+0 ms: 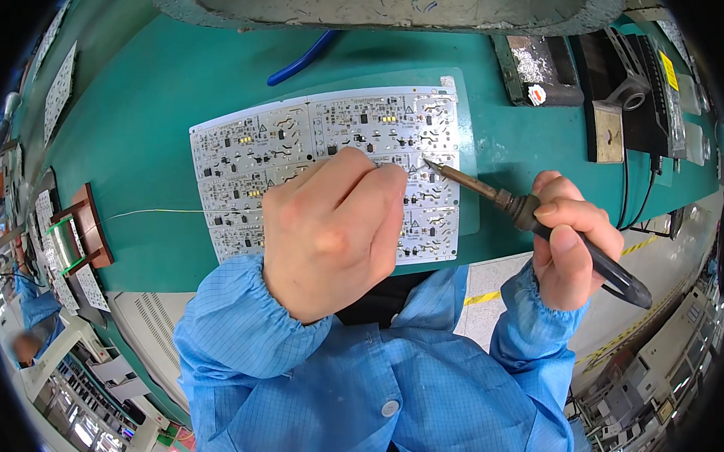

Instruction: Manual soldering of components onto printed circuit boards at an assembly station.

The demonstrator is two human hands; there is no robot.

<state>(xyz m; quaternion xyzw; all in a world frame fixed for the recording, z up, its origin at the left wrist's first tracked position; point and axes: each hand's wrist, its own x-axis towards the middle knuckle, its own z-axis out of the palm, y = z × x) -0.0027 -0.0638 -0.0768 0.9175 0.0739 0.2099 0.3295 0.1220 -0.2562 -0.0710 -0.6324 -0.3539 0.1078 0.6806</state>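
A panel of white circuit boards (261, 129), full of small components, lies on the green mat in front of me. My left hand (334, 225) is closed over the middle of the panel. Thin solder wire (161, 211) runs from a spool (66, 245) at the left into this hand; the fingertips that pinch it are hidden behind the knuckles. My right hand (568, 235) grips a soldering iron (492, 195) by its dark handle. The iron slants down to the left, its tip at the right part of the panel, close to my left fingers.
A blue tool handle (300, 59) lies beyond the panel. At the back right stand a metal tray with solder scraps (538, 68), an iron stand (630, 91) with a sponge (607, 133), and black cables (646, 190). A grey fixture (388, 5) hangs across the top.
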